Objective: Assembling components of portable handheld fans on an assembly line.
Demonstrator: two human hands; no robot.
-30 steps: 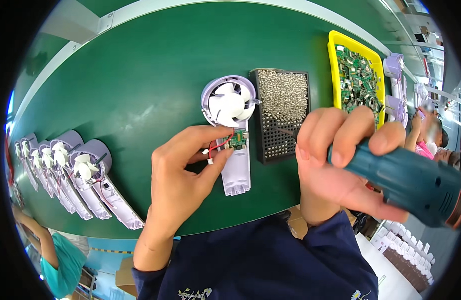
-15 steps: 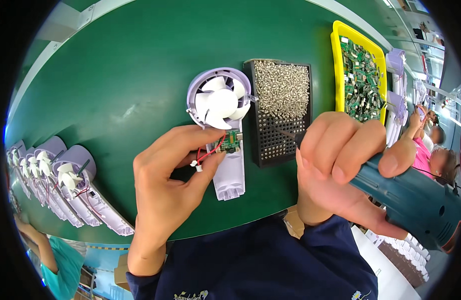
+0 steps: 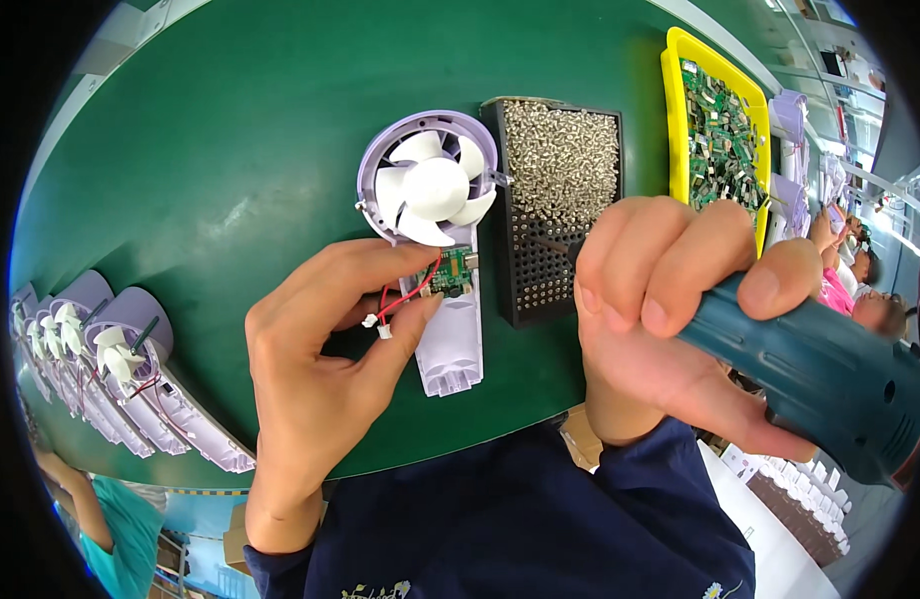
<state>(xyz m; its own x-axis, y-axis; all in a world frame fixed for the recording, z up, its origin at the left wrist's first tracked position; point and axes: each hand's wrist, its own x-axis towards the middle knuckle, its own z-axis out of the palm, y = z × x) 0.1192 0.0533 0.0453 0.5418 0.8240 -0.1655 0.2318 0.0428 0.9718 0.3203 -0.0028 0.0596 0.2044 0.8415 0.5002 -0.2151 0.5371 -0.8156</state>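
Observation:
A purple handheld fan housing (image 3: 448, 344) lies on the green table, its white blades (image 3: 435, 190) facing up. My left hand (image 3: 325, 339) pinches a small green circuit board (image 3: 446, 271) at the top of the handle, just below the fan ring. Red and black wires with white plugs (image 3: 382, 325) hang by its fingers. In my right hand (image 3: 670, 299) is a teal electric screwdriver (image 3: 809, 359), fingers wrapped round its body. The bit (image 3: 548, 243) points left over a black screw tray (image 3: 528, 290) filled with silvery screws (image 3: 563, 155); whether a screw is on the tip I cannot tell.
A yellow bin (image 3: 677, 150) of green circuit boards stands at the far right, with more purple fan parts (image 3: 787, 200) beyond it. Several fan housings (image 3: 131, 329) stand in a row at the left. Co-workers sit at the lower left and the right.
The screwdriver and my right hand have shifted slightly left, the bit now farther left over the tray's holes. My left hand still pinches the board. The whole view has shifted a little.

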